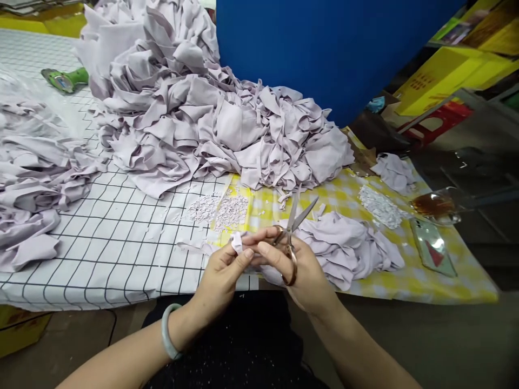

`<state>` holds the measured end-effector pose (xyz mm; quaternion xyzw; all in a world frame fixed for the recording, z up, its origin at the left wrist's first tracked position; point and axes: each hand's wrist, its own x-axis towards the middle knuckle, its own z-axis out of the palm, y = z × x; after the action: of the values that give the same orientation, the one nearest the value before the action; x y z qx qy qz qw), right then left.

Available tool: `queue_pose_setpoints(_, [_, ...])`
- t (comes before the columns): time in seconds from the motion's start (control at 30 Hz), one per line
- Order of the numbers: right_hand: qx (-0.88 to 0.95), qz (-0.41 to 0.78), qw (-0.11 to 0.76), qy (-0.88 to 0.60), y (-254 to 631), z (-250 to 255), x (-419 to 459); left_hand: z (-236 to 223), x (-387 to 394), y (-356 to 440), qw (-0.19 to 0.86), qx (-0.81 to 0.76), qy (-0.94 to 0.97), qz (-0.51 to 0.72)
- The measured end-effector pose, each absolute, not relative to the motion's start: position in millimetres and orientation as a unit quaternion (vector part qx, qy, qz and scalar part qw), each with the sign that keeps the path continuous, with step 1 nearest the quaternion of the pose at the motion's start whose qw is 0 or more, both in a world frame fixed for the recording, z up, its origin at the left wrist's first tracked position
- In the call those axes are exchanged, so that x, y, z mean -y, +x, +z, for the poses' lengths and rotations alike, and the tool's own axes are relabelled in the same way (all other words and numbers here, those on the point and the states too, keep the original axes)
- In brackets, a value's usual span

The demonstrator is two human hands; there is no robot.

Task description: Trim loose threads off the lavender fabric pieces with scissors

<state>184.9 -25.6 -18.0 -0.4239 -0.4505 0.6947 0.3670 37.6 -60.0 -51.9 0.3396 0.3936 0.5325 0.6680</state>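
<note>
My left hand [223, 270] is closed, pinching a small pale lilac fabric piece [237, 242] between thumb and fingers. My right hand [300, 270] holds a pair of scissors [292, 224] by its bronze-coloured handles, blades parted and pointing away from me. The fingertips of both hands meet near the table's front edge. Behind them lies a scatter of tiny fabric clippings [227, 210]. Right beside my right hand is a low heap of lilac fabric pieces [352, 248], partly hidden by that hand.
A large pile of lilac fabric [227, 119] stands behind, against a blue surface [324, 48]. More fabric [36, 173] lies at left, near a green-handled tool [67, 80]. On the right are white clippings [381, 208], a phone [433, 246] and a container of brown liquid [438, 204].
</note>
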Motion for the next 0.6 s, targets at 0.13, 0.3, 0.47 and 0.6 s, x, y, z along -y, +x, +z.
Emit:
queue_pose_setpoints(0.13, [0.574,0.543,0.378,-0.482,190,-27,5,-46,58,20,0.634,-0.44,0.377,0.512])
queue_pose_setpoints(0.3, [0.618,0.644,0.293,-0.344,180,-35,-21,-28,52,-8,0.674,-0.42,0.452,0.407])
queue_pose_setpoints(0.47, [0.515,0.714,0.307,-0.361,162,-44,-15,-21,49,-22,0.615,-0.463,0.487,0.413])
queue_pose_setpoints(0.6, [0.406,0.738,0.345,-0.413,137,-53,11,-27,42,-13,0.498,-0.478,0.533,0.489])
